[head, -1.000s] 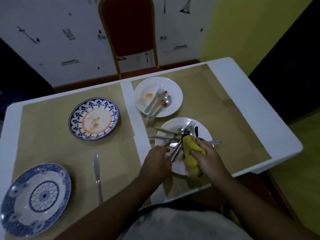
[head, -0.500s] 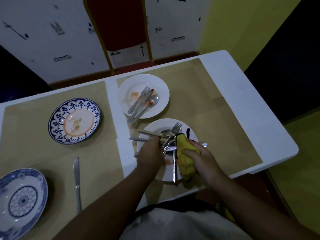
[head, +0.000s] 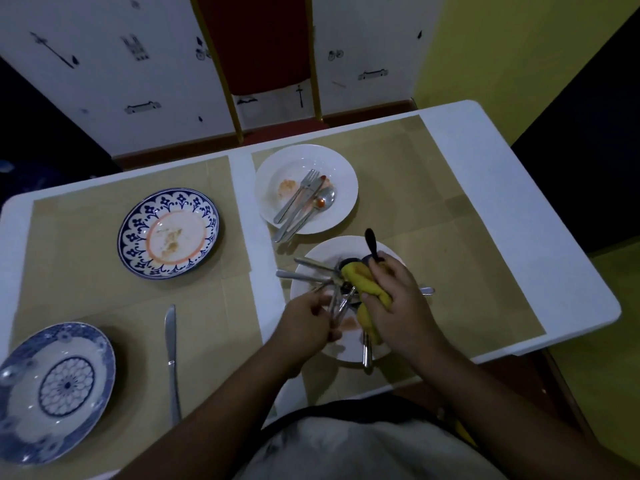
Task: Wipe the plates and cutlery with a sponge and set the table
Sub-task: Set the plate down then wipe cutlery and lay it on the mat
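My left hand [head: 304, 318] pinches a fork's handle [head: 337, 304] over the near white plate [head: 313, 271] (smeared red); my right hand [head: 394, 299] squeezes the soft yellow sponge [head: 363, 282] around a dark-handled utensil [head: 370, 242]. Steel looks slippery; I'd grip handles.

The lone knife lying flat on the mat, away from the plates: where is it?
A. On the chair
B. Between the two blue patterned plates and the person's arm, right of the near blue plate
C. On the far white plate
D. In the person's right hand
B: the knife lies bare on the tan mat, just right of the near blue plate, touching no plate.
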